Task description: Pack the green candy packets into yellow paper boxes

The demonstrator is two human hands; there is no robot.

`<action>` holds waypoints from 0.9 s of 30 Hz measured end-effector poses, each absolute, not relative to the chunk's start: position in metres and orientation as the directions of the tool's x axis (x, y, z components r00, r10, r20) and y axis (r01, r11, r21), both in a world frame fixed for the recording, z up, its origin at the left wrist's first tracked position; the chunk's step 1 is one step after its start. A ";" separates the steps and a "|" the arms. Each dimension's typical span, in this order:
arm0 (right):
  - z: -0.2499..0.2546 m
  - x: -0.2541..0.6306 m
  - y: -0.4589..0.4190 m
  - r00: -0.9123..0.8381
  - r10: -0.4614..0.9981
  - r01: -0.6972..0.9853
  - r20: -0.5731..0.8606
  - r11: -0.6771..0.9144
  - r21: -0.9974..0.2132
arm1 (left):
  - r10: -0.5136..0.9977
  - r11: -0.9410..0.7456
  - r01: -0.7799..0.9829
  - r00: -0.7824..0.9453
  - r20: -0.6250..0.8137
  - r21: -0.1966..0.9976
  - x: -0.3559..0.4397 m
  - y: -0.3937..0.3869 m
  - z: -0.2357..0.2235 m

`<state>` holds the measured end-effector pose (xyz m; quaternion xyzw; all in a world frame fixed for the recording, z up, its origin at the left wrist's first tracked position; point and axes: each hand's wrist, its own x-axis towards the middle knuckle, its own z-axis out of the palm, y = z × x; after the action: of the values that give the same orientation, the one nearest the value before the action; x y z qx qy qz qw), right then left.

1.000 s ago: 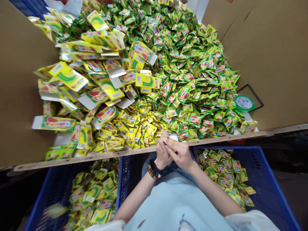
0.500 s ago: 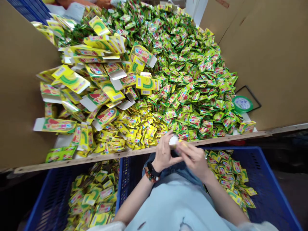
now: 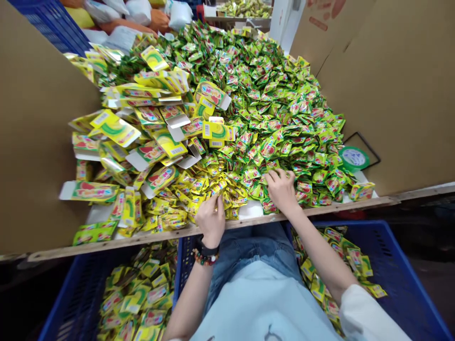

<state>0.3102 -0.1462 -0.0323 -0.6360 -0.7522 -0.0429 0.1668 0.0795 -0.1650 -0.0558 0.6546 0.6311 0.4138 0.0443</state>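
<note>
My left hand point(image 3: 211, 217), with a beaded bracelet and a dark band at its wrist, reaches into the small yellow packets point(image 3: 174, 219) at the table's front. Its thumb and fingertips pinch together at one of them, partly hidden by the hand. To the right, my right hand point(image 3: 282, 190) rests on the heap of green packets point(image 3: 277, 125). Its fingers curl down over a green packet at the heap's near edge. Printed yellow and green cartons point(image 3: 115, 128), several with open white flaps, lie piled to the left of the packets.
Cardboard walls point(image 3: 398, 94) flank the table, whose wooden front edge point(image 3: 142, 242) runs before me. Below stand a blue crate point(image 3: 408, 284) on the right and another blue crate point(image 3: 67, 293) on the left, both with filled cartons. A green tape roll point(image 3: 354, 158) lies at right.
My hands were together over the table edge, with something small and blurred in the right. They have parted: the left onto the yellow packets, the right onto the green heap. The view has tilted up.
</note>
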 end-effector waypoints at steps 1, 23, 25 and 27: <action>-0.033 0.312 -0.143 -0.142 0.940 0.963 0.311 0.204 -0.177 | 0.867 -0.186 0.727 -0.195 0.458 0.661 0.080 -0.168 -0.055; -0.021 0.279 -0.193 0.095 0.988 -0.110 -0.120 -0.110 -0.988 | 0.966 -0.242 0.223 -0.041 0.257 0.944 0.101 -0.177 -0.026; -0.025 0.287 -0.195 0.225 0.967 -0.100 -0.116 -0.096 -0.990 | 0.878 -0.259 0.533 -0.217 0.426 0.806 0.066 -0.156 -0.017; -0.028 0.294 -0.198 0.307 0.946 -0.071 -0.104 -0.086 -0.994 | 0.795 -0.055 0.775 -0.347 0.497 0.630 0.027 -0.132 -0.007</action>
<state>0.2937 -0.1978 -0.0276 -0.5815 -0.3761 0.4526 0.5618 0.0269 -0.1324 -0.0070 0.5711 0.6873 0.4487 0.0114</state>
